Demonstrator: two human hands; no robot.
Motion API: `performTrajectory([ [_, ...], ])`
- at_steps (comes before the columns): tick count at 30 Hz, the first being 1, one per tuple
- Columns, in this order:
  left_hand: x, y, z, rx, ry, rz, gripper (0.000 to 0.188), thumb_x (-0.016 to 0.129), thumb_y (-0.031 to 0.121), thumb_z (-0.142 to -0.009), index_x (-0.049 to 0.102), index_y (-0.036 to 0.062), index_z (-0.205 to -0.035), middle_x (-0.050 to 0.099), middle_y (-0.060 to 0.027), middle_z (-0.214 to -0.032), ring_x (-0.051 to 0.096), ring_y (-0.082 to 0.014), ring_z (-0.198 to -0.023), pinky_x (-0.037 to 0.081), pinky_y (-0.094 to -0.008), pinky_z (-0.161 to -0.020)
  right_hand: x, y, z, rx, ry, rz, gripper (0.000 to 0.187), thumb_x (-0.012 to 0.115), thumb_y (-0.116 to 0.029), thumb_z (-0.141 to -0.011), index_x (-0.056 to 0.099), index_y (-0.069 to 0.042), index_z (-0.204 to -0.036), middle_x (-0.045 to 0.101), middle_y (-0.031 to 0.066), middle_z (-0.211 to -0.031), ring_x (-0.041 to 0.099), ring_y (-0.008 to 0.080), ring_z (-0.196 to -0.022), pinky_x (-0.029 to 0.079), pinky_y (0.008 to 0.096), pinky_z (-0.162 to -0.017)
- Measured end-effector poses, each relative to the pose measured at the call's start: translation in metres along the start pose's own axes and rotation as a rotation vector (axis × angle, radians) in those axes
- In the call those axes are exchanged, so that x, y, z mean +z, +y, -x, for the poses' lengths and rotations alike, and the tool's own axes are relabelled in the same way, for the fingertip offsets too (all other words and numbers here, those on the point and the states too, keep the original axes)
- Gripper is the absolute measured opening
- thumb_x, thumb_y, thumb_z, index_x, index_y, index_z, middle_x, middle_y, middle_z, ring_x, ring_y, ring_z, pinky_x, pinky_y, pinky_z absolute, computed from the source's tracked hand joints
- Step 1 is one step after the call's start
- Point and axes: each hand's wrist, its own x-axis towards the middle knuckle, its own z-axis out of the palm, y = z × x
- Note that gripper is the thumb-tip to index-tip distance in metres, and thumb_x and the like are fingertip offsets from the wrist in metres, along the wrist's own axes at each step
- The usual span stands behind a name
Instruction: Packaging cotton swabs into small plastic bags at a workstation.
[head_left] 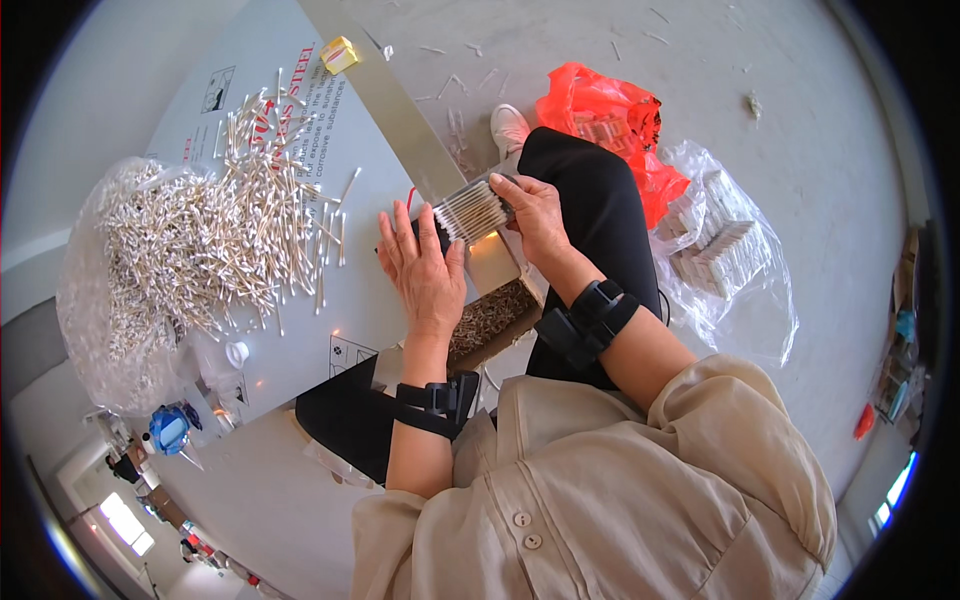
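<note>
My right hand (pixel 540 218) grips one end of a flat pack of cotton swabs (pixel 472 212), thumb on top. The swabs lie side by side in a row, seemingly inside clear film. Stretched out, my left hand (pixel 425 275) rests with its fingers apart against the pack's left end, its palm facing down. A dark flat object shows partly under the left fingertips; its kind is hidden. Left of the hands, a large heap of loose cotton swabs (pixel 215 245) spills from a clear plastic bag (pixel 82 290) onto the grey table (pixel 345 290).
Below my hands, an open cardboard box (pixel 528 315) holds thin brown bits. A small yellow box (pixel 339 55) sits at the table's far edge. On the floor to the right are a red plastic bag (pixel 575 90) and a clear bag of white packs (pixel 725 245). Stray swabs lie on the floor.
</note>
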Motion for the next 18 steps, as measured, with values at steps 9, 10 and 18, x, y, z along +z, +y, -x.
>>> performTrajectory([
  [9, 0.005, -0.005, 0.003, 0.031, 0.005, -0.017, 0.061, 0.060, 0.031, -0.091, 0.040, 0.0078, -0.143, 0.029, -0.0191, -0.153, 0.022, -0.0402, -0.143, 0.018, -0.0582, -0.113, 0.000, 0.001, 0.001, -0.012, -0.005, 0.005, 0.023, 0.071, -0.021, -0.089, 0.067, -0.004, -0.073, 0.058, -0.0019, -0.060, 0.044, 0.0052, -0.046, 0.031, 0.0231, -0.041],
  [10, 0.004, -0.006, 0.002, 0.037, 0.021, 0.016, 0.063, 0.062, 0.030, -0.089, 0.039, 0.0075, -0.143, 0.030, -0.0192, -0.153, 0.024, -0.0398, -0.143, 0.018, -0.0582, -0.113, 0.000, 0.000, 0.002, -0.008, -0.010, 0.014, 0.022, 0.071, -0.021, -0.089, 0.067, -0.004, -0.074, 0.058, -0.0018, -0.061, 0.045, 0.0051, -0.047, 0.031, 0.0228, -0.042],
  [18, -0.008, -0.006, 0.006, 0.061, 0.045, 0.231, 0.073, 0.074, 0.013, -0.076, 0.039, 0.0052, -0.139, 0.038, -0.0183, -0.147, 0.032, -0.0376, -0.139, 0.021, -0.0550, -0.113, -0.019, -0.005, 0.011, 0.127, -0.062, -0.037, 0.014, 0.074, -0.015, -0.084, 0.063, -0.009, -0.077, 0.056, -0.0044, -0.066, 0.047, 0.0051, -0.053, 0.037, 0.0211, -0.049],
])
